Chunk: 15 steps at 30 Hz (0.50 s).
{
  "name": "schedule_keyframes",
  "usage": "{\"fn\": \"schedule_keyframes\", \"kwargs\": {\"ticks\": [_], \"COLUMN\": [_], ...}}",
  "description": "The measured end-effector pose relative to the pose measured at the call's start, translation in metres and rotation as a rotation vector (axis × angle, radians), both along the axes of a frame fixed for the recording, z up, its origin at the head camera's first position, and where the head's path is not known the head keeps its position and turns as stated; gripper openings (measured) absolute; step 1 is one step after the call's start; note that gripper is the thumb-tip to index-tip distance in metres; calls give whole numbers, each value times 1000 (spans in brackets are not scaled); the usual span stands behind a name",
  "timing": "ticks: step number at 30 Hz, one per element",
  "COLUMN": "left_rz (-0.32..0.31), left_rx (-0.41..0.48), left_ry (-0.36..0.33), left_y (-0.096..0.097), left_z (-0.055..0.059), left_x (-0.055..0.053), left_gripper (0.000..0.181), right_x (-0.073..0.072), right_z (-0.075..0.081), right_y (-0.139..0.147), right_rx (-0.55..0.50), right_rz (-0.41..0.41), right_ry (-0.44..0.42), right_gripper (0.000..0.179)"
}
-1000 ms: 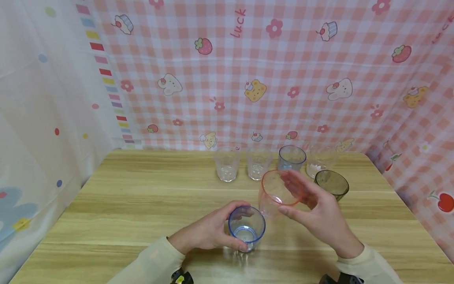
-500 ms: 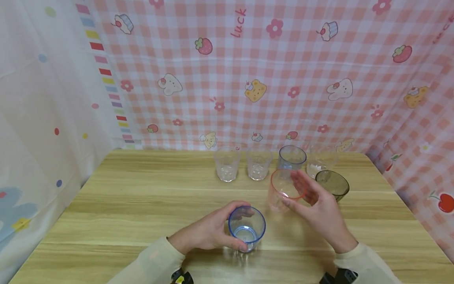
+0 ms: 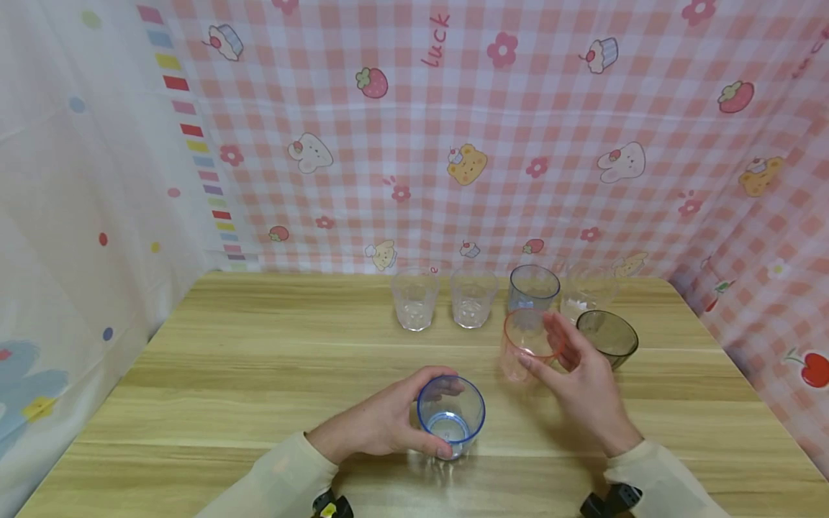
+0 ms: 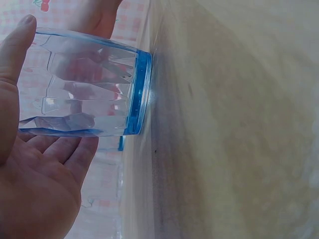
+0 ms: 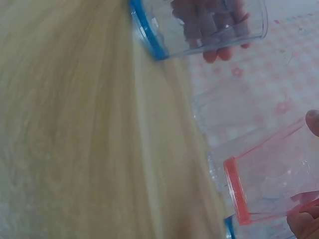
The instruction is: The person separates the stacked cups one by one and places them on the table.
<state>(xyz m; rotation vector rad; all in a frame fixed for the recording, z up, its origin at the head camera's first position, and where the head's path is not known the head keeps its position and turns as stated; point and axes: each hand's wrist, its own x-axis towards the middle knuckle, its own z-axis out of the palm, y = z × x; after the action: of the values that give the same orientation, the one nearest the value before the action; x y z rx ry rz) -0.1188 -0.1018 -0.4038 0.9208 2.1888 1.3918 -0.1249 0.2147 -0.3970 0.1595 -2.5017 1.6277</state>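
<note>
My left hand (image 3: pixel 388 417) holds a clear cup with a blue rim and blue base (image 3: pixel 451 414), its fingers and thumb spread around the side. The left wrist view shows this cup's faceted wall and thick blue base (image 4: pixel 138 94), the base right at the tabletop. To the right and farther back, my right hand (image 3: pixel 586 385) grips a pink-tinted cup (image 3: pixel 518 360) between thumb and fingers. Its solid pink base (image 5: pixel 237 191) shows in the right wrist view. Both cups stand mouth up, and the pink one partly overlaps a dark-blue-rimmed cup (image 3: pixel 532 284) behind it.
Two clear cups, one left (image 3: pixel 414 306) and one nearer the middle (image 3: pixel 473 306), stand along the table's back edge. Farther right are another clear cup (image 3: pixel 586 288) and a smoky brown cup (image 3: pixel 609 338) beside my right hand. A checked curtain (image 3: pixel 401 129) hangs behind the wooden table (image 3: pixel 259 360).
My right hand has carried the pink cup to the right and slightly back, toward the brown cup. My left hand and the blue-rimmed cup have stayed in place.
</note>
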Motion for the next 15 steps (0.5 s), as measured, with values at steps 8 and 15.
{"fn": "schedule_keyframes", "kwargs": {"ticks": [8,15], "left_rz": [1,5], "left_rx": [-1,0], "left_ry": [2,-6], "left_y": [0,0], "left_z": [-1,-1], "left_x": [0,1], "left_gripper": [93,92], "right_x": [-8,-11], "right_z": [-9,-16], "right_y": [2,3], "right_rx": [6,54], "right_rz": [-37,-76], "right_ry": [-6,-17], "right_gripper": [97,96]}}
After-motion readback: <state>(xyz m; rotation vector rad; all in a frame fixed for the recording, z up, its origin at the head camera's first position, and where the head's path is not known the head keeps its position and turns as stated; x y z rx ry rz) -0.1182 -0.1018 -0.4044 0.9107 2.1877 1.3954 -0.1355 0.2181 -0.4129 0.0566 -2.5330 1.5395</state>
